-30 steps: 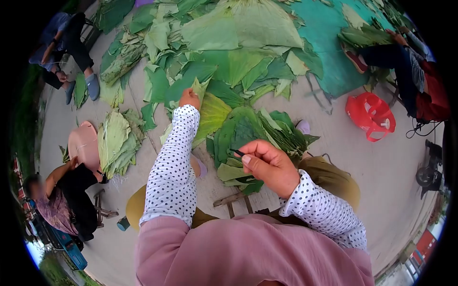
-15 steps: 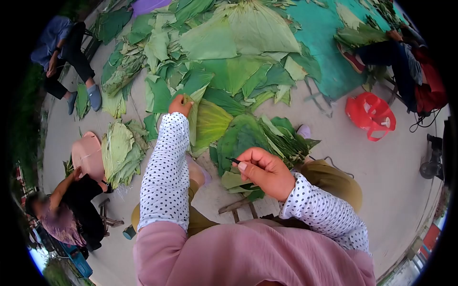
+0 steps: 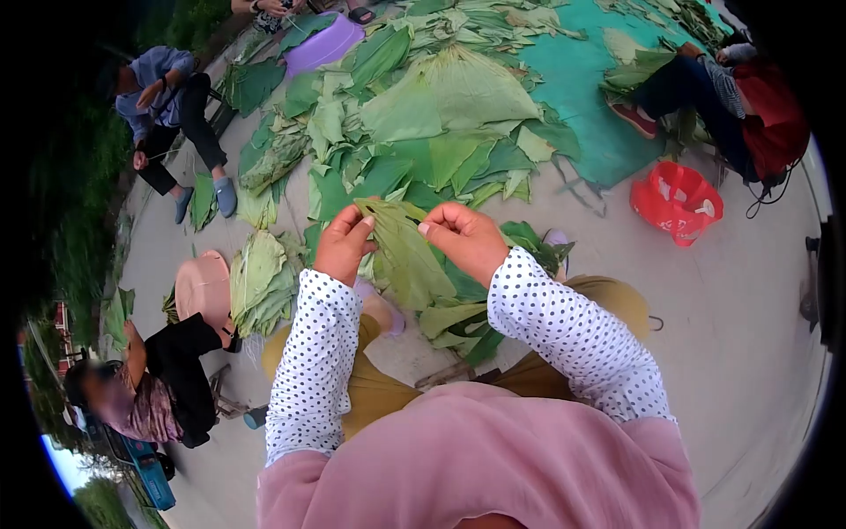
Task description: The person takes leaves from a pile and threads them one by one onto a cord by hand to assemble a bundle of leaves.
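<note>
A yellow-green leaf (image 3: 407,260) hangs in front of me, its top edge pinched by my left hand (image 3: 345,242). My right hand (image 3: 464,240) is at the leaf's upper right, thumb and forefinger pressed on a small dark thin piece (image 3: 418,224) that touches the leaf. Below and behind the held leaf, a stack of folded green leaves (image 3: 458,324) lies near my feet, partly hidden by the leaf and my right hand. The large pile of green leaves (image 3: 454,97) spreads over the ground ahead.
A red basket (image 3: 675,203) stands at the right, beside a seated person in red (image 3: 768,110). At the left are a pink tub (image 3: 203,286), a tied leaf bundle (image 3: 263,282) and two seated people. A purple basin (image 3: 324,44) and a teal sheet (image 3: 608,115) lie farther off.
My left hand has lifted the leaf off the pile and towards me. My right hand has moved up and now meets the leaf with the dark piece. The view has shifted.
</note>
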Action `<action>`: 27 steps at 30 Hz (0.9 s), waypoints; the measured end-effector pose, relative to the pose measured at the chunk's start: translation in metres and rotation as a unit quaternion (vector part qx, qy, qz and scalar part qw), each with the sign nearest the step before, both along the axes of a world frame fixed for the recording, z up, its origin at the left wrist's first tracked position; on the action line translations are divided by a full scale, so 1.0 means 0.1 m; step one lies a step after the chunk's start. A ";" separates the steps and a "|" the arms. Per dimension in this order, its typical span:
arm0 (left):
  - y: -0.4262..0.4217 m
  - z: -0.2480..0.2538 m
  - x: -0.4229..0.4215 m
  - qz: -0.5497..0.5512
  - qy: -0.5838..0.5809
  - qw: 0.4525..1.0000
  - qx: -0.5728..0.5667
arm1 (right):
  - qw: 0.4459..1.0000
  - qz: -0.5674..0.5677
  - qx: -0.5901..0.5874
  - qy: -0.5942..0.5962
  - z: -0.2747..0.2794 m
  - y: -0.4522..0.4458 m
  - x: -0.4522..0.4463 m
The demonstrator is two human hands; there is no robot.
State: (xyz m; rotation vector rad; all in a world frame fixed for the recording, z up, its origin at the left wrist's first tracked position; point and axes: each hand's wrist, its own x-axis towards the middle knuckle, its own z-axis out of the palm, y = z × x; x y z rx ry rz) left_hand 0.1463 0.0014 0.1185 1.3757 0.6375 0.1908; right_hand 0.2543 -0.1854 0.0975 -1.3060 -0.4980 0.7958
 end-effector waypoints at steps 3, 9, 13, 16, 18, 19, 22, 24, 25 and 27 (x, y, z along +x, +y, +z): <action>-0.40 0.15 -0.03 -0.006 -0.010 0.999 0.040 | 1.000 0.015 0.001 -0.028 0.06 -0.05 -0.02; -0.65 0.24 -0.01 0.011 -0.065 0.995 0.081 | 0.999 0.025 0.021 -0.040 0.02 -0.09 0.03; -0.69 0.27 0.03 0.012 -0.079 0.992 0.102 | 0.996 0.021 0.009 -0.091 0.02 -0.10 0.07; -0.75 0.26 0.02 -0.004 -0.082 0.989 0.127 | 0.995 0.008 0.020 -0.095 0.05 -0.10 0.07; -0.78 0.29 0.02 -0.015 -0.091 0.984 0.152 | 0.995 0.009 0.014 -0.095 0.05 -0.12 0.08; -0.80 0.33 0.02 -0.013 -0.074 0.992 0.105 | 0.996 0.012 0.007 -0.093 0.06 -0.11 0.11; -0.75 0.44 0.01 0.003 -0.050 0.998 0.030 | 0.997 0.028 -0.024 -0.072 0.11 -0.14 0.14; -0.72 0.39 -0.02 -0.008 -0.010 0.999 0.048 | 0.991 0.039 -0.001 -0.125 0.06 -0.14 0.15; -0.72 0.39 -0.04 -0.021 -0.008 0.997 0.070 | 0.984 0.046 0.014 -0.171 0.05 -0.14 0.15; -0.68 0.37 -0.06 -0.034 -0.008 0.996 0.085 | 0.977 0.046 0.003 -0.207 0.10 -0.19 0.14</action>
